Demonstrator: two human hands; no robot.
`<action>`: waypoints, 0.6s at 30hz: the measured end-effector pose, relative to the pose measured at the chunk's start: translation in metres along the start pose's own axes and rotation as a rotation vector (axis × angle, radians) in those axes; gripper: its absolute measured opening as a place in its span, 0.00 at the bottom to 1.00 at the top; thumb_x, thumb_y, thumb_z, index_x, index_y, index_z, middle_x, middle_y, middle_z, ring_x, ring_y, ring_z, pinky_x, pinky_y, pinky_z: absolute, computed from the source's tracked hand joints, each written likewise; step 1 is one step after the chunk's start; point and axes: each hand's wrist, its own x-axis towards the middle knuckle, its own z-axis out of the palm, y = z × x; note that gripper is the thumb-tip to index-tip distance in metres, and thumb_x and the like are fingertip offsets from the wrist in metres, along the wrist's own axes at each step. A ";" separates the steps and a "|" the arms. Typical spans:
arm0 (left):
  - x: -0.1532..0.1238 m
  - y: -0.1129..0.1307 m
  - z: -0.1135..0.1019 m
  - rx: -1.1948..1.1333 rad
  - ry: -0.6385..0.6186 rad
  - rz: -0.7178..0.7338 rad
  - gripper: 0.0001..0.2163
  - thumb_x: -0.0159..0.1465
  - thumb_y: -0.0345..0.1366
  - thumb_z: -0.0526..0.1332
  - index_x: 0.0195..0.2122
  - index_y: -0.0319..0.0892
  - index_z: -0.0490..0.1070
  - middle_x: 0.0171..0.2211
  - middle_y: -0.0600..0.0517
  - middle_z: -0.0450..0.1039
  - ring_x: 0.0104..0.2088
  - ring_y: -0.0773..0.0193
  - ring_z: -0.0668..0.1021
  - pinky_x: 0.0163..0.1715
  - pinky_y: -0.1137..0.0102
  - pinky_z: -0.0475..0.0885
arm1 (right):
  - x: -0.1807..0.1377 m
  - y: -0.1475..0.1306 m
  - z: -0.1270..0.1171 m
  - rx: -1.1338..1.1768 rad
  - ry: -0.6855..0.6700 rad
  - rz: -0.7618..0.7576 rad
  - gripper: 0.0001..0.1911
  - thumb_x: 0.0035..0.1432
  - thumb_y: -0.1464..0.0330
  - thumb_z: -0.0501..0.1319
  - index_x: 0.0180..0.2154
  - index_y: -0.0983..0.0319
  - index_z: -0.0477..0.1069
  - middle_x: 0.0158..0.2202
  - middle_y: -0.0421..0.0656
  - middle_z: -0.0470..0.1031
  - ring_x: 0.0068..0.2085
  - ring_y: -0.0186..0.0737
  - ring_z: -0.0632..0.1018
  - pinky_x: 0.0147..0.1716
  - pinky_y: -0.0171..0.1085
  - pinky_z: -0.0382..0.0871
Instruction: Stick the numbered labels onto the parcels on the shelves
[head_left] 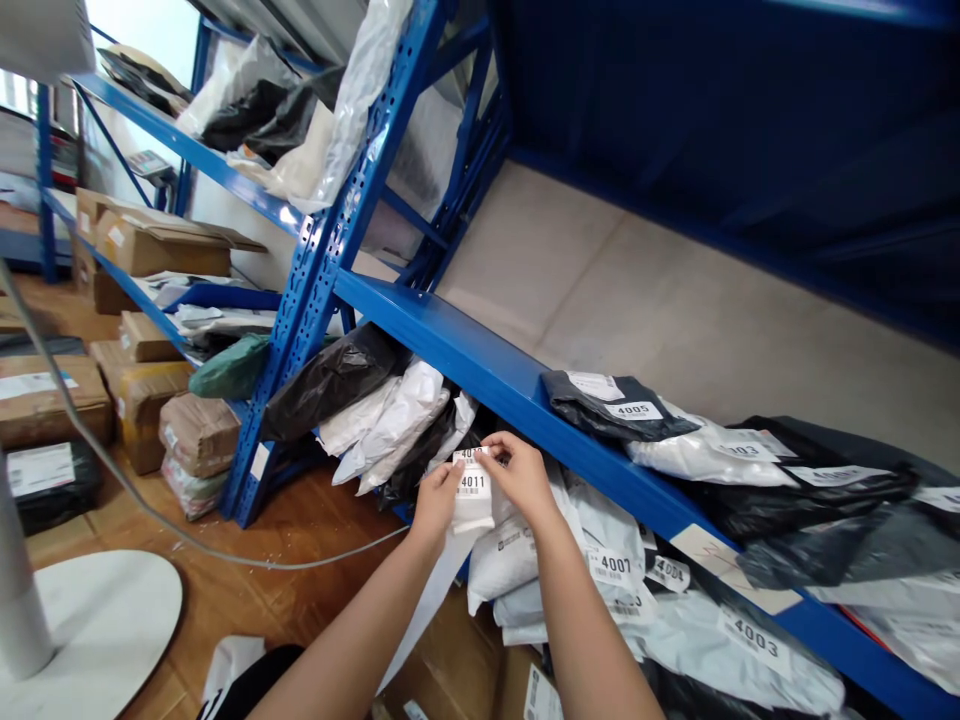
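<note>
One white label strip (472, 508) (black-printed, "4011" showing) is pinched by the left hand (436, 500) and right hand (519, 472).

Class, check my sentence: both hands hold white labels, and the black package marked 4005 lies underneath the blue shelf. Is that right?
Not quite: the black package marked 4005 lies on the blue shelf, as the head view shows. Left hand and right hand do hold white labels.
</note>
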 end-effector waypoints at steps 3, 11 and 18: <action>0.005 -0.003 0.004 -0.057 0.017 -0.055 0.12 0.45 0.35 0.72 0.29 0.36 0.74 0.20 0.50 0.76 0.21 0.64 0.76 0.22 0.73 0.68 | 0.005 -0.005 0.002 -0.061 0.006 -0.004 0.09 0.48 0.73 0.62 0.36 0.62 0.74 0.32 0.43 0.78 0.35 0.42 0.78 0.40 0.40 0.69; 0.013 0.000 0.017 -0.245 0.116 -0.089 0.07 0.51 0.27 0.67 0.31 0.38 0.73 0.23 0.51 0.77 0.26 0.63 0.79 0.30 0.71 0.72 | 0.012 -0.019 0.007 -0.138 0.031 -0.007 0.10 0.52 0.74 0.59 0.37 0.60 0.75 0.37 0.45 0.80 0.41 0.44 0.78 0.45 0.41 0.68; 0.017 -0.002 0.020 -0.322 0.137 -0.131 0.07 0.48 0.27 0.70 0.26 0.36 0.73 0.21 0.50 0.76 0.22 0.66 0.77 0.28 0.71 0.72 | 0.013 -0.017 0.011 -0.148 0.046 0.040 0.08 0.51 0.74 0.60 0.34 0.60 0.76 0.35 0.46 0.81 0.40 0.46 0.79 0.44 0.42 0.68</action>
